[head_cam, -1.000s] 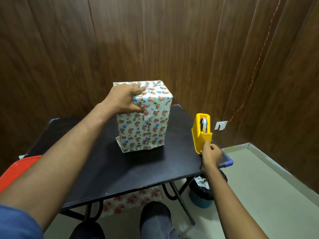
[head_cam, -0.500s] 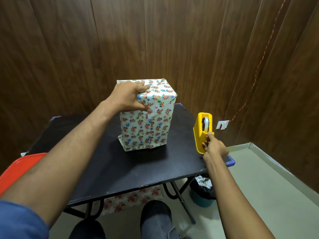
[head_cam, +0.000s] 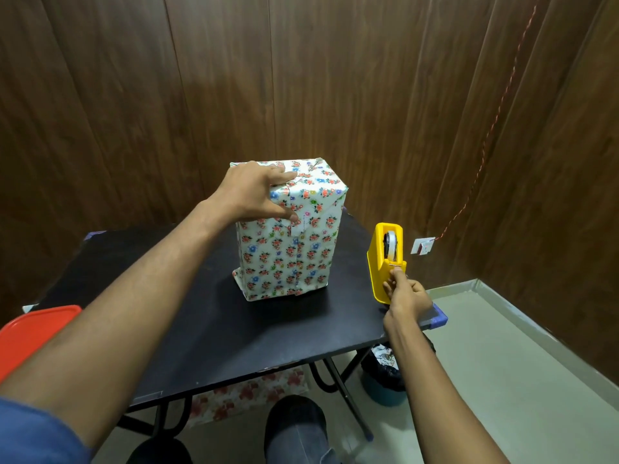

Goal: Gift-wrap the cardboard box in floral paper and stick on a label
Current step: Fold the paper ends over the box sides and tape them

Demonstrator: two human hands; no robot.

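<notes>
The box [head_cam: 294, 249], wrapped in white floral paper, stands upright on the black table [head_cam: 207, 329]. My left hand [head_cam: 254, 192] grips its top near corner, fingers on the top and thumb pressing the paper seam on the front face. A yellow tape dispenser [head_cam: 385, 262] stands at the table's right edge with a tape roll inside. My right hand [head_cam: 403, 293] is at the dispenser's front, its fingertips pinching the tape end at the cutter.
An orange-red lid or tray [head_cam: 30, 333] lies at the table's left end. A bin with a black liner [head_cam: 385, 373] stands on the floor under the right corner. Spare floral paper [head_cam: 241, 400] lies beneath the table. Wood-panelled walls close in behind and to the right.
My right hand has moved up from the dispenser's lower base to the cutter and now pinches the tape end. My left hand has stayed on the box top.
</notes>
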